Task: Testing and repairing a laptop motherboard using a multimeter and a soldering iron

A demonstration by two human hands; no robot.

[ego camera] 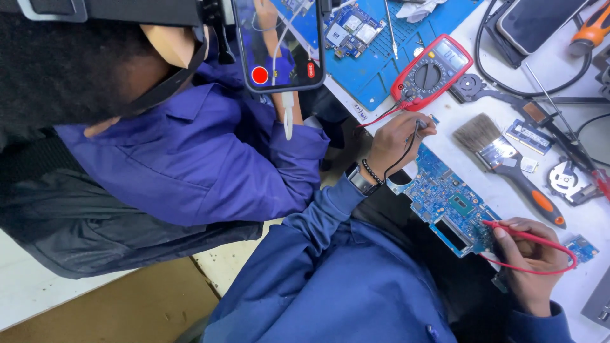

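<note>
I see the right hand (530, 254) nearest, wrist bent, its blue sleeve low in view. Its fingers (508, 234) are clamped together on a red probe (502, 225), whose tip touches the lower edge of a blue circuit board (448, 203). A red lead (546, 254) loops around the back of that hand.

The board lies flat on the white bench (584, 216), between the two hands, just beyond the right fingertips.

Farther on, the left hand (397, 140) reaches over the board's upper end, wrist cocked, a watch (359, 180) and bead bracelet (372, 171) on it. Its fingers (422, 127) are pinched shut on a black probe (416, 129), with a black lead (400, 162) trailing under the palm.

Beside the right fingers, past the board, lies a brush (508, 162) with an orange-and-black handle. Beyond the left fingers sits a red multimeter (432, 71) on a blue mat (375, 63).

Another person in a blue coat (203, 159) leans in close on the left, wearing a phone (279, 41) on a head mount.
</note>
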